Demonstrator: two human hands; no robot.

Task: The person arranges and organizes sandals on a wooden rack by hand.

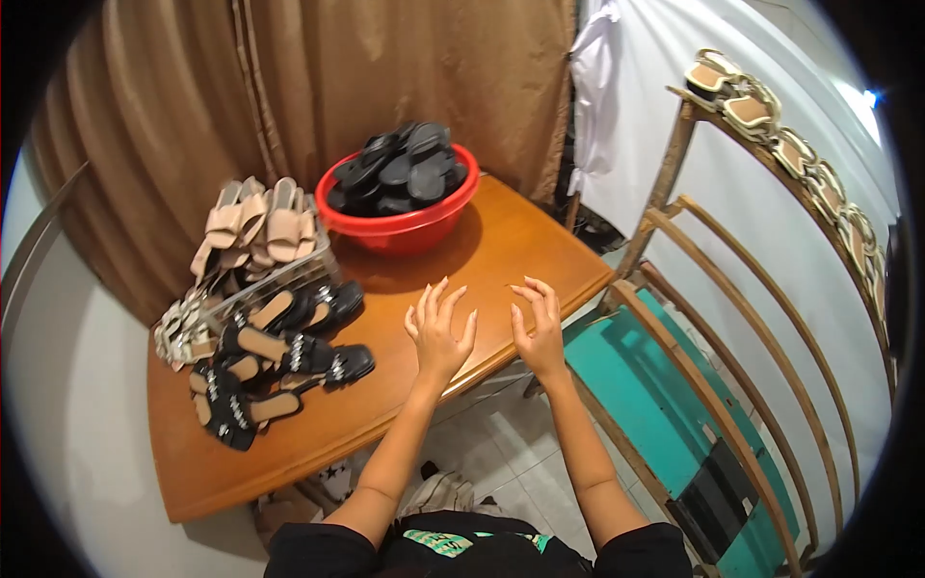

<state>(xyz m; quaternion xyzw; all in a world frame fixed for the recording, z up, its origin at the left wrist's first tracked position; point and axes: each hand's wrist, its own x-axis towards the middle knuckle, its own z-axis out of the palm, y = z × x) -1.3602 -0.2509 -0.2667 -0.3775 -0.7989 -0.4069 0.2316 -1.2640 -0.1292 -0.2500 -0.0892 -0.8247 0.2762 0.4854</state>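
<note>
My left hand [441,332] is raised over the front part of the wooden table [414,289], fingers spread and holding nothing. To its right, my right hand [537,328] hovers near the table's front edge, also with its fingers apart and nothing in them. Left of my left hand lie several black sandals [299,352] with shiny trim and tan insoles. Behind both hands stands a red basin [405,231] heaped with black slippers [409,169]. Neither hand touches any footwear.
A clear plastic bin [279,281] holds beige slides [260,222], with white sandals [183,332] beside it. At right is a wooden rack [752,260] with sandals [752,104] along its top and a green board [636,385] low down. A brown curtain [318,77] hangs behind the table.
</note>
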